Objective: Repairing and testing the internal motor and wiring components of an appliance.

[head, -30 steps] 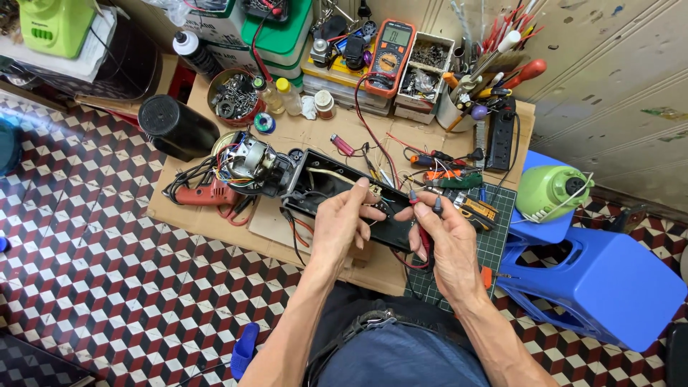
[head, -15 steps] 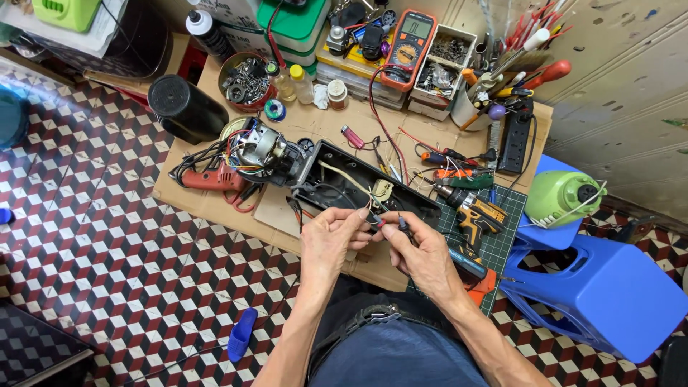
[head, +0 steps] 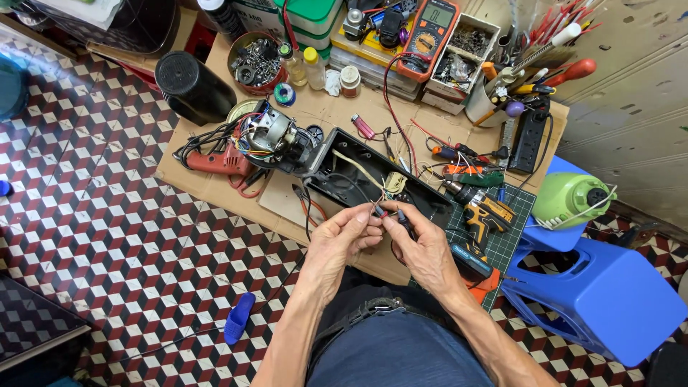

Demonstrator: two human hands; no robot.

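Note:
My left hand (head: 337,244) and my right hand (head: 423,247) meet fingertip to fingertip just in front of an open black plastic housing (head: 358,179) that lies on a sheet of cardboard (head: 287,197). Between the fingertips both hands pinch thin red and black wires (head: 383,212) that run out of the housing. At the housing's left end sits a bare electric motor (head: 269,132) with coloured leads. Inside the housing lie a pale cable and a small beige part (head: 395,182).
On the cardboard: a red corded tool (head: 215,161), an orange cordless drill (head: 487,211) on a green cutting mat, an orange multimeter (head: 430,29), a tin of screws (head: 256,61), a black power strip (head: 529,140). A black cylinder (head: 190,86) stands left; a blue stool (head: 609,294) right.
My hands have lifted off the housing and drawn back toward me, coming together on the thin wires. The view has shifted slightly.

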